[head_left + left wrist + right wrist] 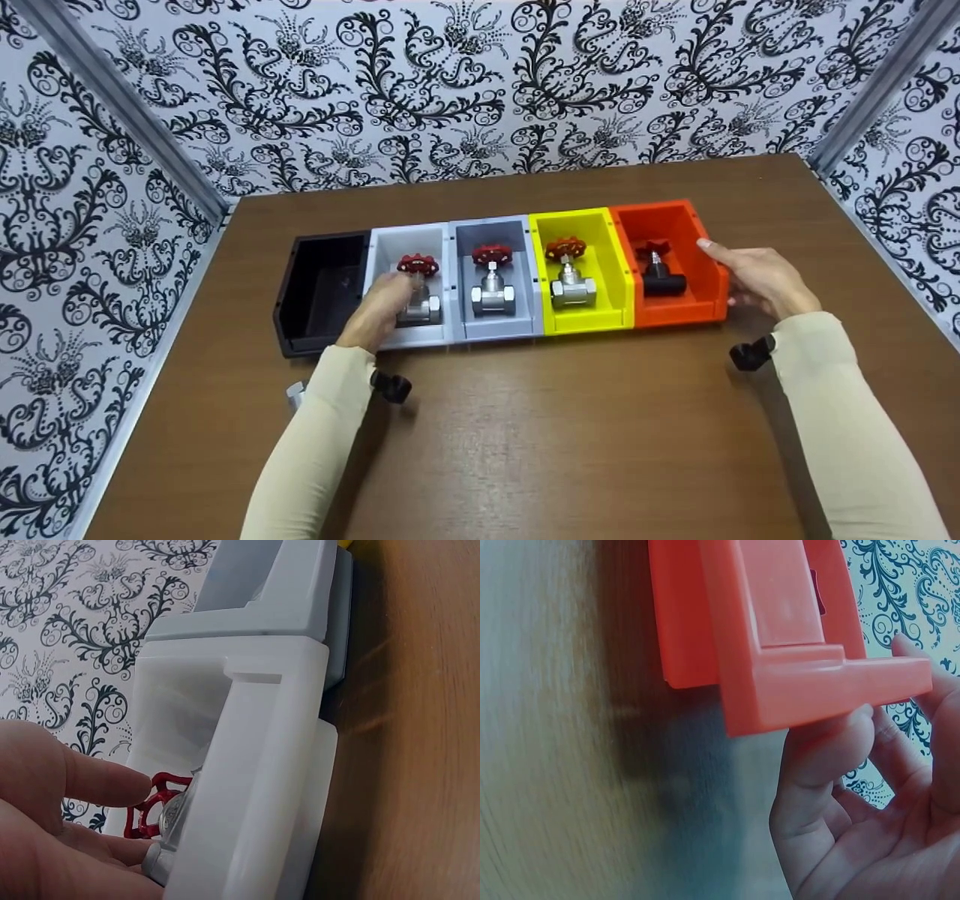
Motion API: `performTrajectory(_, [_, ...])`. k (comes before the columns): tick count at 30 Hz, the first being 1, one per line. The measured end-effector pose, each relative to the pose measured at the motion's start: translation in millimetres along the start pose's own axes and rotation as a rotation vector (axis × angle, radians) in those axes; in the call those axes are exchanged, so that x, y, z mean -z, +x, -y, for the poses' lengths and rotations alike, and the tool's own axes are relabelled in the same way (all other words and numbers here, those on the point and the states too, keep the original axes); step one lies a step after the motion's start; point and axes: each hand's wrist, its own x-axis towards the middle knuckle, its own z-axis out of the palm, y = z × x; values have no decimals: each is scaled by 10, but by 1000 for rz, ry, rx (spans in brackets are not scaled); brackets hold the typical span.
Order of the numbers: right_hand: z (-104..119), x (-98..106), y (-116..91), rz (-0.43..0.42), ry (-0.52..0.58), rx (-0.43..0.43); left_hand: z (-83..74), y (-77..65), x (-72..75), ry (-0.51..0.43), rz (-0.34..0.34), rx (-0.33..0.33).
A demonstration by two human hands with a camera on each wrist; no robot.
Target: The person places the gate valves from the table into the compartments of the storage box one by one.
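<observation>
My left hand (pixel 382 304) reaches into the white bin (pixel 409 234), its thumb and fingers about a metal valve with a red handwheel (pixel 418 264). In the left wrist view the thumb lies at the edge of the red handwheel (pixel 161 802), and the bin's front wall hides most of the valve body. At the row's right end, my right hand (pixel 772 281) grips the side wall of the orange bin (pixel 709 296). The right wrist view shows its fingers against the outside of the orange wall (pixel 810 697). A black valve (pixel 664 283) with a red handle lies in that bin.
The grey bin (pixel 499 327) and yellow bin (pixel 589 321) each hold a red-wheeled metal valve. A black bin (pixel 322 300) forms the row's left end. One metal piece (pixel 295 393) lies on the brown table (pixel 562 435), partly behind my left sleeve. Patterned walls enclose the table.
</observation>
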Motion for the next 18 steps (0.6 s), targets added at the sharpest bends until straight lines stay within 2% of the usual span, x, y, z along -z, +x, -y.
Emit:
performTrajectory(7, [3, 3, -6, 4, 18, -3, -3, 4, -11, -24, 20, 5])
performTrajectory(18, [6, -11, -17, -10, 20, -3, 6, 22, -19, 12, 21, -21])
